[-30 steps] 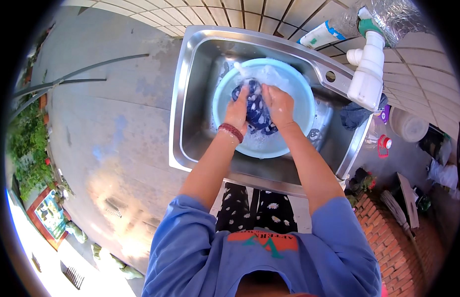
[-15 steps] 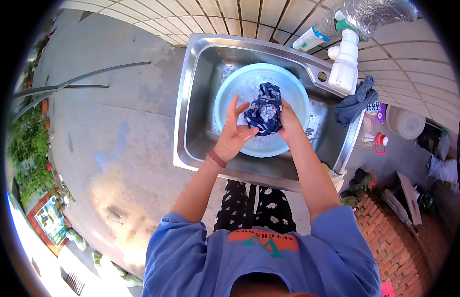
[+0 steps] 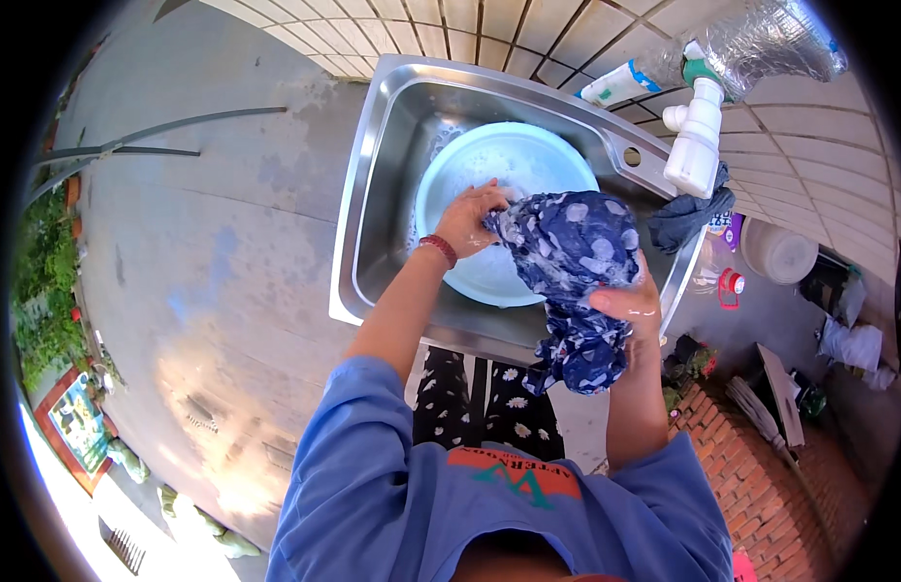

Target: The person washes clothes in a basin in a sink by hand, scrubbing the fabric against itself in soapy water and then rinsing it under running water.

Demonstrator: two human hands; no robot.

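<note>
By a tiled wall (image 3: 423,31), above a grey floor (image 3: 247,175), a steel sink (image 3: 348,228) holds a pale blue basin (image 3: 509,128) of sudsy water (image 3: 538,171), over whose near right edge my left hand (image 3: 470,223) pinches and my right hand (image 3: 635,303) clasps a patterned navy cloth (image 3: 575,244).

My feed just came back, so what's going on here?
A person holds a dark blue patterned cloth. The left hand grips one end over a light blue basin of foamy water, which stands in a steel sink. The right hand holds the cloth's other side.
</note>
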